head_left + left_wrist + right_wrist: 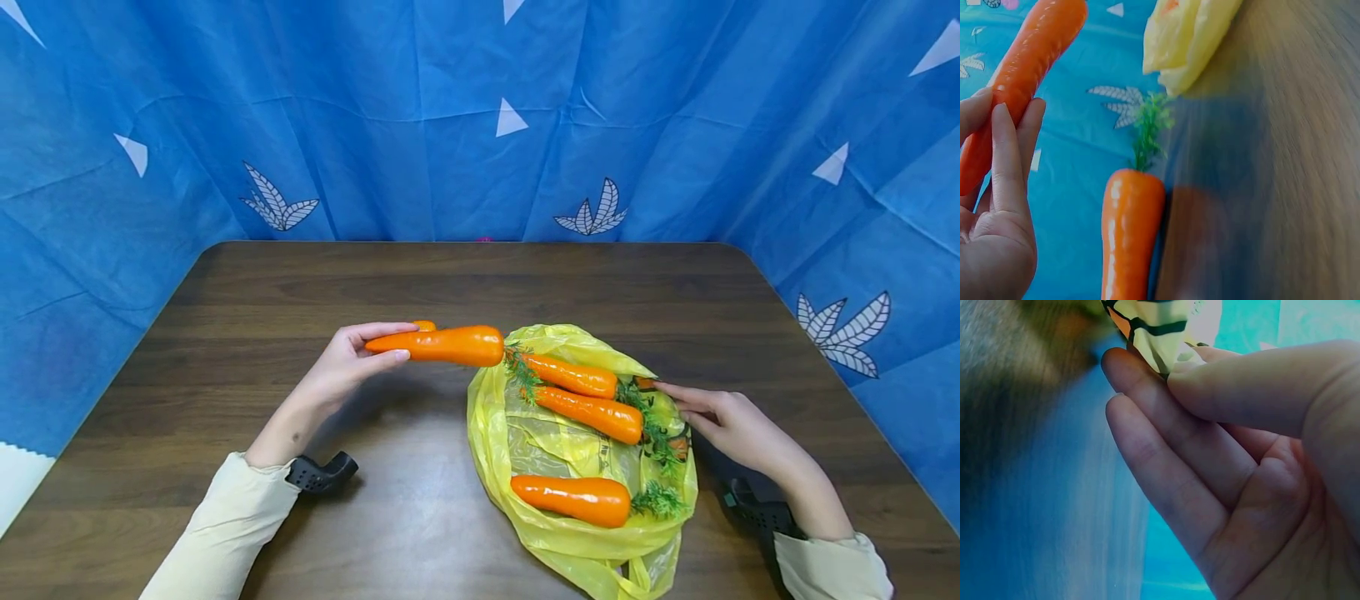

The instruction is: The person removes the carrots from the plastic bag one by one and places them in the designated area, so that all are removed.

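My left hand (pixel 352 358) grips an orange carrot (pixel 457 345) by its thin end, thumb on the near side. The carrot points right, its thick end and green leaves reaching over the rim of a yellow plastic bag (pixel 491 450). Three more carrots lie within the spread bag mouth: an upper one (pixel 577 377), a middle one (pixel 600 417) and a lower one (pixel 573 498). At the bag's right edge my right hand (pixel 731 421) pinches the plastic between thumb and fingers; the right wrist view shows the pinched bag edge (pixel 1160 337) up close.
Another carrot (pixel 1132 231) with green leaves lies on the table beyond the left hand, mostly hidden in the head view. The brown wooden table (pixel 375 275) is bordered by a blue patterned curtain (pixel 465 167) at the back and sides.
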### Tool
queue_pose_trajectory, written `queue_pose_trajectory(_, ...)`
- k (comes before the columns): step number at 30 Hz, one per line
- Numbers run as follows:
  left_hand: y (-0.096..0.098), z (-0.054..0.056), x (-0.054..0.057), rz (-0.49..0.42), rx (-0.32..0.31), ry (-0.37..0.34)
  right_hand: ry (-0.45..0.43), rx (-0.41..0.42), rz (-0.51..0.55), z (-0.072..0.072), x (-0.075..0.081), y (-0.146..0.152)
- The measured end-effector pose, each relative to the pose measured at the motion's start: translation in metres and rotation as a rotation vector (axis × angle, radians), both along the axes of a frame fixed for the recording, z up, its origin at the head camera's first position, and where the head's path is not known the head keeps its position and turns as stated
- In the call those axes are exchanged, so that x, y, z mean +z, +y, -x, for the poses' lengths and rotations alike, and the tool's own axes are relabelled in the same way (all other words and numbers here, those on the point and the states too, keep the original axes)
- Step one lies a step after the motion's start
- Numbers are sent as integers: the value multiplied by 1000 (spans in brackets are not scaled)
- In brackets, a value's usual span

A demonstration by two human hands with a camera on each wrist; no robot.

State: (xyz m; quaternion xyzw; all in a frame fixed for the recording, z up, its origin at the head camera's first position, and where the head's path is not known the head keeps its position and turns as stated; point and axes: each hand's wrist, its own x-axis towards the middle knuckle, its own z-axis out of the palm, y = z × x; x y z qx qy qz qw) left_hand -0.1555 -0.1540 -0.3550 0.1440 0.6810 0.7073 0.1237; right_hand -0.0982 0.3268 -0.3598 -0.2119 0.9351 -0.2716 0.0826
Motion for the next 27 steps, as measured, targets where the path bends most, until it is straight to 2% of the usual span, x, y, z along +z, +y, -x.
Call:
queue_pose_trajectory(11,-35,-9,-5,-15,58,-52,-17,-7,28,1,-1,1)
queue_pose_trajectory(19,-57,-18,-17,3,87,-84,2,9,7,1,-1,1)
queue_pose_trajectory(27,-69,-25,-30,-28,75,-131,-17,-7,35,0,0,0)
